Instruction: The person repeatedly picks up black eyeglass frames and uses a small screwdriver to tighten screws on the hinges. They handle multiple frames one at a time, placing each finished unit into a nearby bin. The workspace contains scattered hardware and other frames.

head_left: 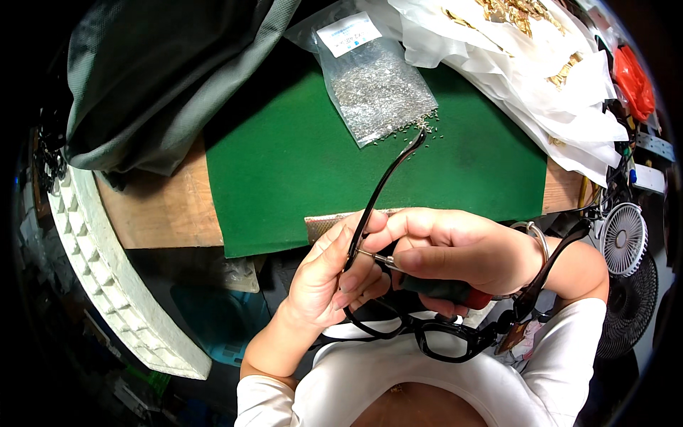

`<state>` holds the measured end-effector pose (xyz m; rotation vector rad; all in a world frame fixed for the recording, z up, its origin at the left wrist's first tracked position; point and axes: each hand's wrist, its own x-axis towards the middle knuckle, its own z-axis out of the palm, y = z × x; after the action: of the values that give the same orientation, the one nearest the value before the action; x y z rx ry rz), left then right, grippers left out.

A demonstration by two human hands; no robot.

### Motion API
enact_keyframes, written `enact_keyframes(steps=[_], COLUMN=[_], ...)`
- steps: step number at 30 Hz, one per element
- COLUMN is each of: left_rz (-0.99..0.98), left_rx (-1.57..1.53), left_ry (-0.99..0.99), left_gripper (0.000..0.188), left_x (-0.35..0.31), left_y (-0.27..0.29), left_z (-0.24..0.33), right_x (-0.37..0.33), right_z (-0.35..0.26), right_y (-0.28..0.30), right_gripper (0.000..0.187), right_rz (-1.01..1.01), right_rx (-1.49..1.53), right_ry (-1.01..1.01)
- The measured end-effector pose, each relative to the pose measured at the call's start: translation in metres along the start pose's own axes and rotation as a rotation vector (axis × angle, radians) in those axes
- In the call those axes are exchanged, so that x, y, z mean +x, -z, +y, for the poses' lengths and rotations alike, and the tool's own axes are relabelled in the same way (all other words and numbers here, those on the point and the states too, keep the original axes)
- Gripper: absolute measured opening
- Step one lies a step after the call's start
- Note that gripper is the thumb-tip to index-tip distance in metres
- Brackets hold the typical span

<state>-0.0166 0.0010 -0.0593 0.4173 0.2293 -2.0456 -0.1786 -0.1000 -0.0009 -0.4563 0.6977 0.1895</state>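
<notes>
Viewing remotely, I record one printed label (348, 33), a white rectangle on the upper part of the clear plastic bag (384, 89) of small metal pieces, set at a slant with its right end higher than its left. I note bluish lines of print across it and a small blue mark toward its lower edge, the characters being too small and blurred for me to make out. I find no wording, number or sign legible from my camera position.
</notes>
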Motion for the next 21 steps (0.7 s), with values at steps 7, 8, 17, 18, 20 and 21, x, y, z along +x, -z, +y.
enact_keyframes(steps=[7,8,17,18,20,21], left_rz=[0.015,0.015,0.058,0.054,0.120,0.068], left_rx=[-0.024,-0.025,0.004,0.041,-0.024,-0.038], left_ry=[0.048,0.043,0.066,0.062,-0.021,-0.060], left_gripper=[0.034,0.034,0.033,0.033,0.033,0.033], left_x=[0.001,0.001,0.007,0.007,0.002,0.000], left_y=[0.003,0.002,-0.005,-0.008,-0.012,-0.010], left_z=[0.001,0.000,-0.003,-0.005,-0.003,0.001], right_x=[0.001,0.001,-0.004,-0.010,-0.020,-0.032], right_z=[0.004,0.004,0.013,0.013,0.012,0.007], right_y=[0.002,0.002,0.015,0.020,0.033,0.035], right_gripper=[0.029,0.029,0.029,0.029,0.029,0.028], right_rz=[0.011,0.020,0.034,0.021,-0.034,0.073], right_rx=[-0.018,-0.023,-0.143,-0.186,-0.280,-0.434], right_ry=[0.024,0.029,0.102,0.093,0.058,0.099])
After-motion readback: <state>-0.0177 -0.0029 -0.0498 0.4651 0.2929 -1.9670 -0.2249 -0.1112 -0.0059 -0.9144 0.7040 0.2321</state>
